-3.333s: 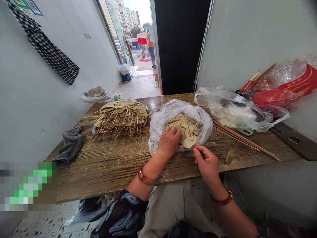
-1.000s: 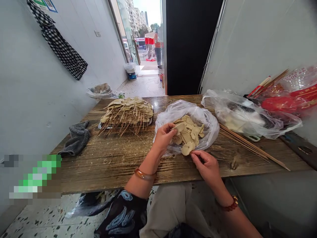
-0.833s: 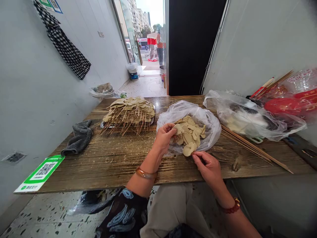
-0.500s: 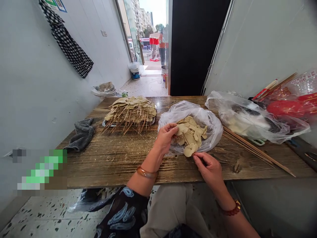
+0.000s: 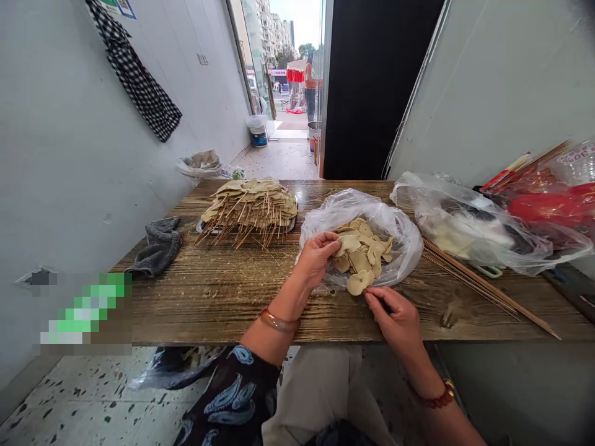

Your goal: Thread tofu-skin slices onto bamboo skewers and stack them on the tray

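My left hand (image 5: 315,259) is closed in a pinch on a thin beige slice (image 5: 348,244), over a pile of the same slices (image 5: 363,238). The pile lies in an opened clear plastic bag (image 5: 403,232) on the wooden table. At the bag's near edge, my right hand (image 5: 395,314) pinches what looks like the end of a thin skewer, mostly hidden by the fingers. A rounded, slightly folded slice (image 5: 359,283) sits at those fingertips. To the left, a heap of skewered slices (image 5: 253,207) rests on a metal tray (image 5: 211,231), sticks pointing towards me.
Loose bamboo skewers (image 5: 493,286) lie right of the bag. Behind them are another plastic bag (image 5: 465,217) and red packaging (image 5: 542,210). A grey cloth (image 5: 158,248) lies on the table's left side. Beyond the table (image 5: 223,310), a doorway shows a person (image 5: 310,87) outside.
The view has shifted slightly, so most things sit a little further right. Both hands keep nearly the same pinching pose over the bag. Outside, the person shows more clearly.
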